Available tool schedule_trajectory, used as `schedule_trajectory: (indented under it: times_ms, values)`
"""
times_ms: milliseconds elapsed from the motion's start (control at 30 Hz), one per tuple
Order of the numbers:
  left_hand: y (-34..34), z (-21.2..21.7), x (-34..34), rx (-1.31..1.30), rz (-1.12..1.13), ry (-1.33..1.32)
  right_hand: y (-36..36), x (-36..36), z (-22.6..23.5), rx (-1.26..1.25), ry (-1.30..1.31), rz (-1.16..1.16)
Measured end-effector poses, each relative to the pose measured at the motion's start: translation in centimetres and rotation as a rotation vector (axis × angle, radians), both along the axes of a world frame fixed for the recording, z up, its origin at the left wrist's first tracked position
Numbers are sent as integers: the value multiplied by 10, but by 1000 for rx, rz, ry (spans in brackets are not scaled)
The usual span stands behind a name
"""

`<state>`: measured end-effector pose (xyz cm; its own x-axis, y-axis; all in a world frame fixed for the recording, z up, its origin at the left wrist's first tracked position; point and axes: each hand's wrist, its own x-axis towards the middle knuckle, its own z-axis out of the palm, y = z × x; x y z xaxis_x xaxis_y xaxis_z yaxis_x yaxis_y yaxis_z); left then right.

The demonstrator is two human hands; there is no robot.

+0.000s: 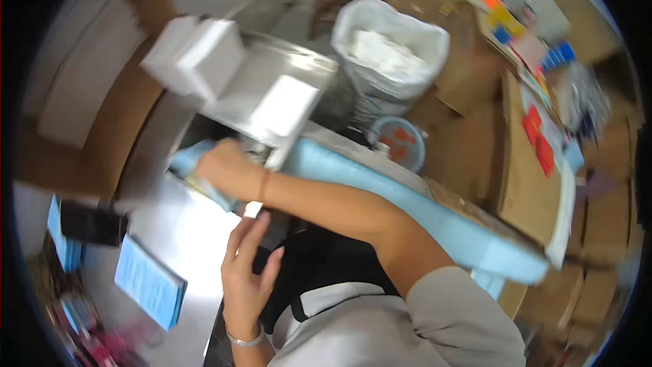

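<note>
My right arm reaches across to the left, and my right hand [231,168] is closed over a thin light blue thing [216,194], perhaps paper or cloth. Motion smears it, and the fingertips are hidden beneath the hand. It is over a dark recess at the front of a metal machine [261,51]. My left hand [246,272] is raised nearer to me, palm empty, with fingers stretched and the thumb apart. A small white patch [253,209] shows by its fingertips; whether they touch it I cannot tell.
A stack of light blue printed sheets [149,278] lies on the shiny metal table [204,251], beside a black box [94,223]. White blocks [197,58] and a white sheet [282,105] sit on the machine. Beyond stand a lined bin [394,88], a blue bucket [415,156] and cardboard boxes [468,156].
</note>
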<state>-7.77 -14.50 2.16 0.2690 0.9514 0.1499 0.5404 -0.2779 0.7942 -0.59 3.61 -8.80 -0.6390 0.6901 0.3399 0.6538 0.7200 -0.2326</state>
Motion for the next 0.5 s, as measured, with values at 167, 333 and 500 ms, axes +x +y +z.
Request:
schedule_trajectory:
  times_ms: [167,333,500]
  values:
    - [-27,-44,-52,145,621,156,-74,42,56,343,564,138]
    - [-14,-32,-42,253,497,455,-81,122,16,151,-24,63]
    - [-42,-2,-91,-216,526,-362,-118,149,22,117,-192,-70]
